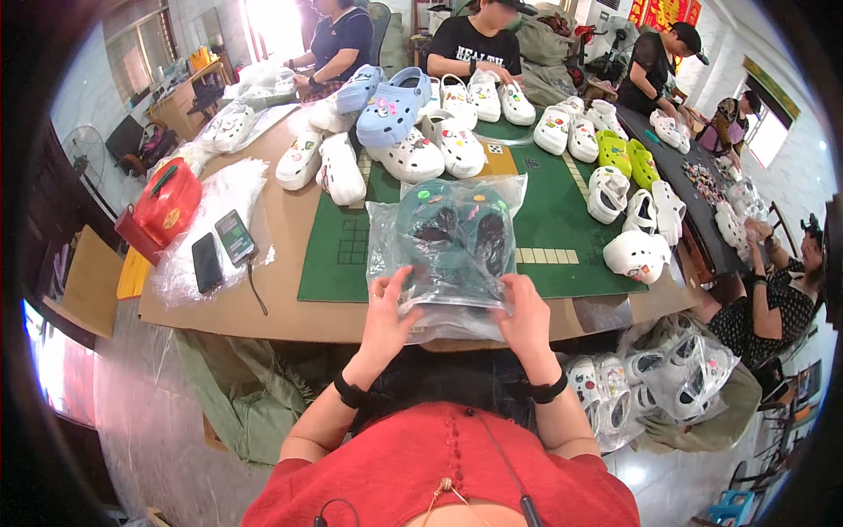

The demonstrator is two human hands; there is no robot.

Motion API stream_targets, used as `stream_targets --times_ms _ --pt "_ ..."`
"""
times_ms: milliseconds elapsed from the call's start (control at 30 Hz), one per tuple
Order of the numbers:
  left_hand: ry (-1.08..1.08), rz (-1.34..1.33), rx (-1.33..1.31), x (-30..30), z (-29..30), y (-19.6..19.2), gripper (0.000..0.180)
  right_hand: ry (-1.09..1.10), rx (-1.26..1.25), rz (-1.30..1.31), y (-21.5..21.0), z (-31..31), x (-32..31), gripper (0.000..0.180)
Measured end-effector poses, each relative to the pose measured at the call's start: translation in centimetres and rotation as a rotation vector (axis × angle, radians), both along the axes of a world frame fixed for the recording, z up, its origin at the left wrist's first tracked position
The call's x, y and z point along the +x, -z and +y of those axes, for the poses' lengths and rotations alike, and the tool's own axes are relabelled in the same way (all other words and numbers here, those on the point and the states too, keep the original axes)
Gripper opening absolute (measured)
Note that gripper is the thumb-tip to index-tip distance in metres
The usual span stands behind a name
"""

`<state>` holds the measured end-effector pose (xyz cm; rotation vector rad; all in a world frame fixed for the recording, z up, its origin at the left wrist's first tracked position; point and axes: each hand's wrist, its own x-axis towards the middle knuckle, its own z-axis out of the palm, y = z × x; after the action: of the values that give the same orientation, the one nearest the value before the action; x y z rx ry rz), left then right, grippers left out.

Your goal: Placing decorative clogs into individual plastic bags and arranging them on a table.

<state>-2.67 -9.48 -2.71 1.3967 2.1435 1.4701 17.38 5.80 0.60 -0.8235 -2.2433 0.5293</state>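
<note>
At the near edge of the green mat (351,255), the left hand (387,312) and right hand (527,314) are pinching the open end of the clear bag (452,255) holding dark teal clogs (457,230), and pressing evenly along that edge is likely keeping it flat.

We counted one clear plastic bag (443,241) holding two dark teal clogs (457,233). Two light blue clogs (386,110) lay among the many white clogs (413,158), too many to count surely, and two lime green clogs (625,156) sat further right. Two phones (222,250) lay on plastic sheeting. One red container (167,204) and one fan (86,145) stood at the left. Five other people (474,39) sat around the tables.
</note>
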Motion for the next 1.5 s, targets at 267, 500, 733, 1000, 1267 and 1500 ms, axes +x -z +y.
stream_targets --times_ms 267,500,733,1000,1267,1500 --pt "-0.024 -0.018 -0.018 -1.4 -1.4 2.5 0.078 0.227 0.035 -0.090 2.3 1.2 0.9 0.038" --pt "-0.013 -0.299 -0.029 -3.0 -3.9 2.4 0.076 0.155 -0.145 -0.030 2.0 3.7 8.0 0.043" --pt "0.197 -0.401 -0.059 -3.5 -5.7 -1.0 0.067 -0.104 -0.624 0.177 -0.2 4.9 10.1 0.033" --pt "0.245 -0.691 -0.126 -5.0 -6.3 0.4 0.035 -0.084 -0.915 0.361 0.7 4.9 9.6 0.022" --pt "-0.067 0.216 0.152 0.8 -2.7 -5.8 0.017 -0.158 -1.120 0.554 0.6 5.5 11.4 0.028" --pt "0.623 0.554 0.346 10.0 8.1 -8.4 0.035 -0.222 -1.072 0.553 0.5 5.1 11.1 0.028"
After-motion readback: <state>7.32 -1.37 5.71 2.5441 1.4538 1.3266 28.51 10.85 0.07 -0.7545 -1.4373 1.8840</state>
